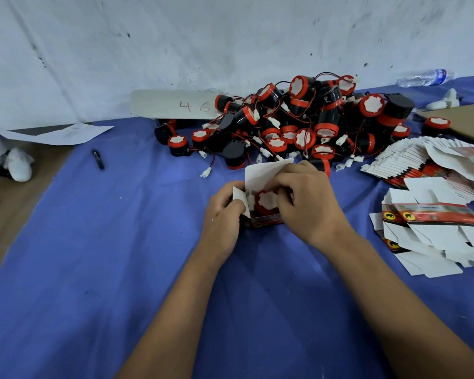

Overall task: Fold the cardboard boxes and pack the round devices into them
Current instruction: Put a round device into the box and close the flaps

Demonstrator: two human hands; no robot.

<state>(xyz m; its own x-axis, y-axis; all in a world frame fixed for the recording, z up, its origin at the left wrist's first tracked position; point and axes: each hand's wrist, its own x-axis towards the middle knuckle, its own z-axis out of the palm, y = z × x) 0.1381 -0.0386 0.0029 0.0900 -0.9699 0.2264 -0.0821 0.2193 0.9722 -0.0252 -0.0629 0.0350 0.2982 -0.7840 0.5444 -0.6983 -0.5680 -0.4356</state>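
Hands meet over one small box (263, 220) in the middle of the blue-covered table (93, 269), both forearms reaching in from the near edge. The left hand (225, 212) curls round the box's left side, thumb pressing a white side flap inward. The right hand (309, 198) arches over the right side, fingers bent down and pinching the right flap at the opening. Between the two hands a round device (266, 201) sits inside the box, red rim and white face up. The tall white lid flap (263, 173) stands upright behind it, not yet closed. The box's front shows a red and black band with print too small to read.

Just beyond the hands lies a pile of round devices (298, 121), black bodies, red caps, red wires with white plugs. Behind it at the left, a grey card (175, 105) carries "46" in red. To the right, flat unfolded boxes (433, 214) lie stacked and fanned, an animal emblem in a yellow circle on them. A black pen (98, 159) lies well to the left; a water bottle (424, 77) lies far right.
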